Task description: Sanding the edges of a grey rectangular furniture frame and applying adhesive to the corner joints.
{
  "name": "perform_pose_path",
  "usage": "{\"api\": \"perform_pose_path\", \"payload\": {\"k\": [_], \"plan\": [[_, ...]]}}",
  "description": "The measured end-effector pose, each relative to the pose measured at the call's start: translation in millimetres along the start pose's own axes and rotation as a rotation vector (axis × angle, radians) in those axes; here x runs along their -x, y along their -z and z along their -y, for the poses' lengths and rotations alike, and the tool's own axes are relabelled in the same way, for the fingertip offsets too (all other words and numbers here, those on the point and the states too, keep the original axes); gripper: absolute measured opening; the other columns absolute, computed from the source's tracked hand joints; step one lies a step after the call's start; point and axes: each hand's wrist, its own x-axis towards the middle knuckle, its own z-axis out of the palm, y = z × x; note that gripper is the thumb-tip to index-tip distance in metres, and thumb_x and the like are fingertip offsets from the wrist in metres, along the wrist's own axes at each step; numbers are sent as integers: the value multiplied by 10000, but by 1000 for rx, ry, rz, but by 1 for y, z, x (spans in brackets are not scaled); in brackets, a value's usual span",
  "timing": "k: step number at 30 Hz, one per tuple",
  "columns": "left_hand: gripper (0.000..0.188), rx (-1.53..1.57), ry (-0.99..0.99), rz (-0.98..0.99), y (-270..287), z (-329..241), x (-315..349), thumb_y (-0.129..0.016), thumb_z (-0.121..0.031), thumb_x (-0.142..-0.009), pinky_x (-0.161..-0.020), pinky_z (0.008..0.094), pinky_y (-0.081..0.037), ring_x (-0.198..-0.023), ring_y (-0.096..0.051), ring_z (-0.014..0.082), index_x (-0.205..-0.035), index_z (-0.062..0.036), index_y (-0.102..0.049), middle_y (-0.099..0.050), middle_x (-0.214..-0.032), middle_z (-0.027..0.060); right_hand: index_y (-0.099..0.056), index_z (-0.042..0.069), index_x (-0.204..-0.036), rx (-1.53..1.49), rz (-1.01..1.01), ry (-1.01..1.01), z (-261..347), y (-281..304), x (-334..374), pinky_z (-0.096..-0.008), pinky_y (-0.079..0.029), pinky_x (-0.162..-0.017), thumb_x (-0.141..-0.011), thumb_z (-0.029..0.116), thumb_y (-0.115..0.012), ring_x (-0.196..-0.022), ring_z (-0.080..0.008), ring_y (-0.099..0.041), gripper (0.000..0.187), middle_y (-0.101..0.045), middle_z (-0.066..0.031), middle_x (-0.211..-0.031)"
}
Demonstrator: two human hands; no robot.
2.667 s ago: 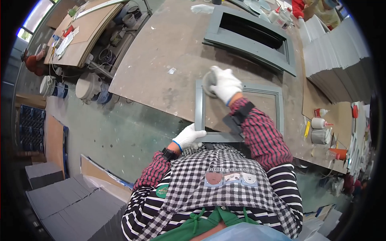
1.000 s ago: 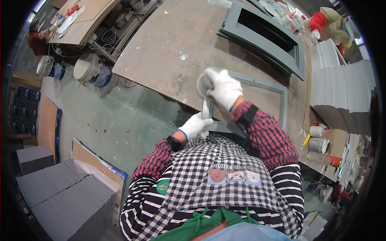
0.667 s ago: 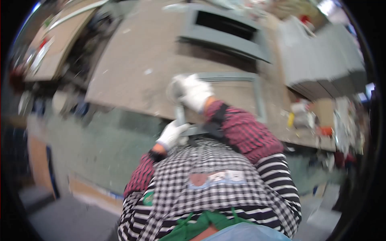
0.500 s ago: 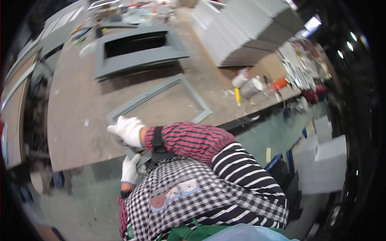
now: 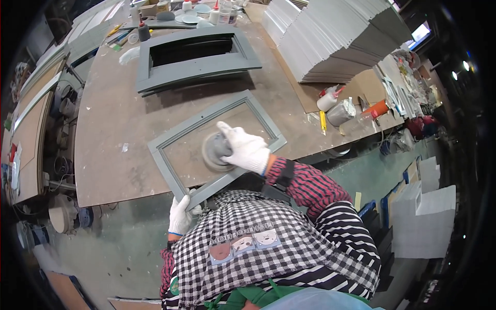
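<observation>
A grey-green rectangular frame (image 5: 199,120) lies at an angle on the brown work table, its nearest corner reaching past the front edge. My left hand (image 5: 181,213), in a white glove, grips that near corner with the thumb on top. My right hand (image 5: 249,150), gloved too, is closed round a round grey pad (image 5: 214,151) over the frame's opening. The pad is blurred by motion, and its underside is hidden. Whether it touches the frame's near side I cannot tell.
Beyond lies a stack of grey-green frames (image 5: 199,70). A tall stack of white panels (image 5: 336,44) stands at the far right. Near the right edge are a white bottle (image 5: 326,101), a tin can (image 5: 341,112) and a yellow-handled tool (image 5: 323,122). Bottles and round discs (image 5: 192,19) crowd the back.
My right hand has moved with the grey pad from the frame's left corner to over its opening, toward the right. My left hand stays at the near corner. The view has shifted slightly.
</observation>
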Motion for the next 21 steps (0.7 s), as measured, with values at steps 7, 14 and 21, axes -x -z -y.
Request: {"api": "perform_pose_path", "payload": {"k": [7, 14, 21], "plan": [[373, 118, -101, -70, 24, 15, 24, -550, -177, -1012, -550, 373, -508, -686, -589, 250, -1333, -64, -398, -529, -1348, 178, -330, 144, -1531, -36, -142, -247, -60, 25, 37, -435, -522, -950, -732, 358, -817, -1130, -379, -634, 960, -575, -216, -1317], [398, 219, -185, -160, 32, 26, 60, -618, -189, -991, -652, 392, -524, -860, -636, 283, -1332, -129, -422, -532, -1342, 140, -298, 124, -1530, 5, -289, -497, -148, 46, 36, -446, -486, -1010, -725, 324, -814, -1198, -390, -600, 977, -565, -236, -1347], [390, 281, -197, -129, 34, 60, 62, -618, -209, -992, -770, 488, -585, -884, -665, 304, -1326, -134, -430, -596, -1215, 137, -324, 137, -1517, 38, -318, -640, -210, 47, 13, -463, -488, -997, -738, 394, -795, -1208, -383, -594, 946, -584, -242, -1309]]}}
